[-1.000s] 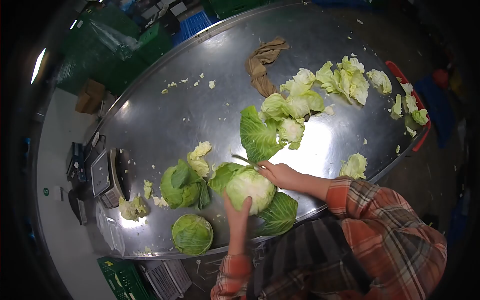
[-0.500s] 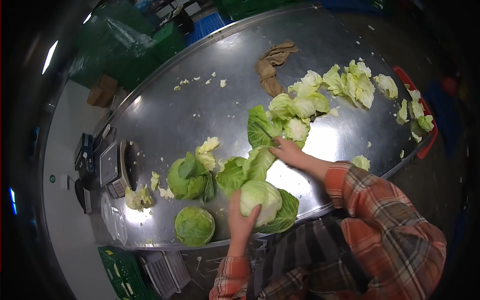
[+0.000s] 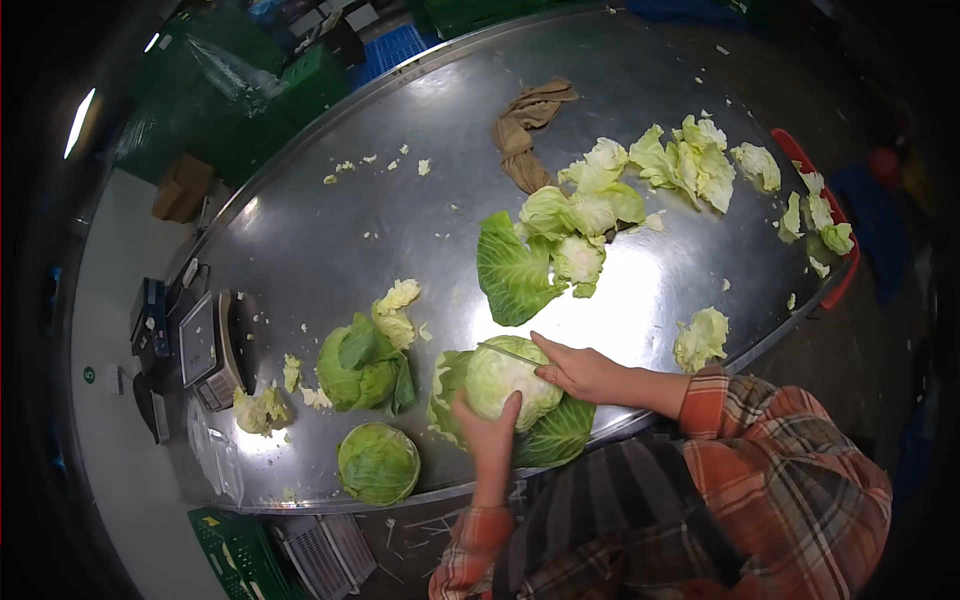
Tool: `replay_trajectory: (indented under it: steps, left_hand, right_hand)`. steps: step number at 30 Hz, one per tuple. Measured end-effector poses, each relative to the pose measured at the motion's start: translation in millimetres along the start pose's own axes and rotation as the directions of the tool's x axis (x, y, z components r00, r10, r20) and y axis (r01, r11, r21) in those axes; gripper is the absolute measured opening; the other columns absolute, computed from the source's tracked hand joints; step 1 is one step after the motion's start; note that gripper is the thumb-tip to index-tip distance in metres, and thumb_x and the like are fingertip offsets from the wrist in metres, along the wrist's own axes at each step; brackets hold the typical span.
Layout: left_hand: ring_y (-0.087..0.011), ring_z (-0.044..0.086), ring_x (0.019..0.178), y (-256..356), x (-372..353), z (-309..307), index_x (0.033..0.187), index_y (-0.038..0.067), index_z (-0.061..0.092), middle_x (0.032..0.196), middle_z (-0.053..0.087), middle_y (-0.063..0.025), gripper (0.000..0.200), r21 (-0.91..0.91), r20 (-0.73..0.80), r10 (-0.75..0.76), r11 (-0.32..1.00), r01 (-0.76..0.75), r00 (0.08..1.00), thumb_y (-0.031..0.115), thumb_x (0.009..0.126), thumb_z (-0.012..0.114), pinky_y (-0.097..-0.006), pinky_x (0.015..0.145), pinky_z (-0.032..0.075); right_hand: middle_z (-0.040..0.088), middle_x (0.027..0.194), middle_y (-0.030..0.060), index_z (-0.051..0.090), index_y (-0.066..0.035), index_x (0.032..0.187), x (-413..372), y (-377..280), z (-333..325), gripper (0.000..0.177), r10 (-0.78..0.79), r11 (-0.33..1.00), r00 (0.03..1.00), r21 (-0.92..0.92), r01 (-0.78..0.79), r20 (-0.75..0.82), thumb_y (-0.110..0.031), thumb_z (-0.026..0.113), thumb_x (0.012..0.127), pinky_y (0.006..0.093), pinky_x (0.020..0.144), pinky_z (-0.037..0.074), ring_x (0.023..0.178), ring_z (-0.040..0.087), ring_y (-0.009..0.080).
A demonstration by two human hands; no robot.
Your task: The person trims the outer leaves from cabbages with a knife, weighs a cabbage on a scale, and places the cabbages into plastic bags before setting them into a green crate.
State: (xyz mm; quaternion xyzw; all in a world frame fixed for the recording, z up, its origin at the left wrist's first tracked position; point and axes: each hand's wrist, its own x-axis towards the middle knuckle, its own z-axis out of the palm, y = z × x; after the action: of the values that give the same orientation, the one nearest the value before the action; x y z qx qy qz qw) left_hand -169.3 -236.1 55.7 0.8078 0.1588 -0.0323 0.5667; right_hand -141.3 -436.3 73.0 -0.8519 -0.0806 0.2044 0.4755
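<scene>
A pale, trimmed cabbage rests at the near edge of the table, its whitish stem side facing right. My left hand grips it from the near left side, thumb across the front. In my right hand is a knife, its thin dark blade lying across the top of the cabbage; the handle is hidden in my fingers. Loose green outer leaves lie beneath and beside this head. To the left sit two whole cabbages, one with loose leaves and a rounder one.
A large leaf and a heap of pale leaves lie beyond my hands. A brown cloth is farther back. A scale stands at the left, a red tray at the right edge, green crates below.
My right hand has brought the knife nearer, onto the cabbage. Leaves that lay beyond the head have shifted or are now hidden behind it. My left hand stays on the cabbage.
</scene>
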Motion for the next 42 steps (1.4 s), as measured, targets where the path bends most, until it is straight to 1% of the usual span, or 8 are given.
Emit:
replay_trajectory:
  steps: [6,15,19,22,26,30,34,42]
  left_hand:
    - [-0.0305,0.043,0.118,16.8,2.8,-1.4,0.137,0.002,0.036,0.13,0.04,-0.0212,0.082,0.045,0.069,0.064,0.997,-0.067,0.996,0.024,0.071,0.078,-0.0402,0.1,0.036]
    - [-0.0319,0.044,0.117,-2.6,0.4,2.7,0.136,0.003,0.037,0.129,0.04,-0.0218,0.084,0.214,0.057,0.159,0.962,-0.167,0.986,0.026,0.068,0.08,-0.0416,0.1,0.036]
    - [-0.032,0.044,0.117,-18.3,-9.0,-6.6,0.134,-0.004,0.035,0.125,0.045,-0.022,0.085,0.065,0.055,0.208,0.975,-0.211,0.977,0.022,0.067,0.082,-0.0414,0.1,0.036]
    - [-0.0284,0.044,0.118,-18.7,-21.1,-6.5,0.135,-0.002,0.033,0.128,0.043,-0.0197,0.082,-0.115,0.023,0.075,0.991,-0.072,0.997,0.02,0.071,0.08,-0.039,0.101,0.036]
    - [-0.0257,0.042,0.119,1.1,-16.5,-0.1,0.137,-0.001,0.029,0.133,0.039,-0.0181,0.079,-0.124,-0.006,-0.065,0.99,0.064,0.998,0.016,0.075,0.076,-0.0362,0.102,0.035]
    - [-0.0261,0.041,0.122,-5.1,-10.4,2.6,0.143,0.0,0.02,0.136,0.036,-0.0192,0.089,-0.115,0.035,0.051,0.992,-0.046,0.998,0.015,0.076,0.075,-0.0352,0.103,0.034]
    - [-0.0288,0.041,0.123,-13.2,-6.3,8.7,0.144,-0.003,0.019,0.137,0.036,-0.0212,0.096,-0.179,0.042,0.017,0.984,-0.01,0.999,0.016,0.071,0.079,-0.0364,0.104,0.034]
    - [-0.027,0.042,0.122,-34.4,-16.9,-38.6,0.147,0.002,0.012,0.138,0.037,-0.0183,0.1,-0.298,0.261,-0.145,0.928,0.223,0.954,0.016,0.072,0.077,-0.0359,0.102,0.035]
  right_hand:
    - [0.058,0.109,0.0312,0.037,0.001,0.136,17.0,15.7,0.7,0.053,-0.04,0.984,0.999,0.171,0.041,-0.012,-0.034,0.044,0.097,0.0428,0.088,0.046,0.1,0.059,0.0419]
    - [0.061,0.104,0.0266,0.046,-0.004,0.13,30.0,0.2,-11.3,0.048,-0.131,0.97,0.991,-0.204,0.13,0.009,-0.038,0.043,0.096,0.045,0.085,0.046,0.093,0.061,0.0415]
    - [0.064,0.089,0.019,0.05,-0.002,0.122,69.4,90.4,2.7,0.048,-0.076,0.984,0.997,-0.159,0.08,0.033,-0.041,0.041,0.096,0.0341,0.054,0.052,0.056,0.061,0.0271]
    - [0.064,0.081,0.0143,0.045,-0.002,0.131,26.1,26.6,-10.5,0.054,0.212,0.919,0.976,0.329,-0.217,0.053,-0.044,0.037,0.098,0.0288,0.041,0.046,0.039,0.049,0.0144]
    - [0.052,0.122,0.0321,0.033,0.009,0.135,-2.5,13.3,16.9,0.057,-0.119,0.993,0.978,-0.029,0.116,-0.173,-0.034,0.042,0.097,0.0424,0.096,0.042,0.111,0.054,0.0429]
    - [0.052,0.119,0.0337,0.038,0.002,0.135,-3.1,7.2,17.9,0.052,0.019,0.997,0.993,0.08,-0.01,-0.119,-0.032,0.043,0.097,0.0426,0.095,0.042,0.11,0.053,0.0451]
    - [0.063,0.078,0.0183,0.046,-0.002,0.127,9.4,14.9,-0.1,0.047,0.227,0.914,0.974,0.346,-0.211,-0.006,-0.039,0.038,0.098,0.0336,0.056,0.052,0.057,0.062,0.0238]
    - [0.051,0.06,0.0013,0.051,-0.003,0.115,17.2,22.6,3.0,0.041,0.192,0.785,0.981,0.599,-0.155,0.003,-0.03,0.064,0.086,0.0241,0.037,0.04,0.04,0.047,0.0087]
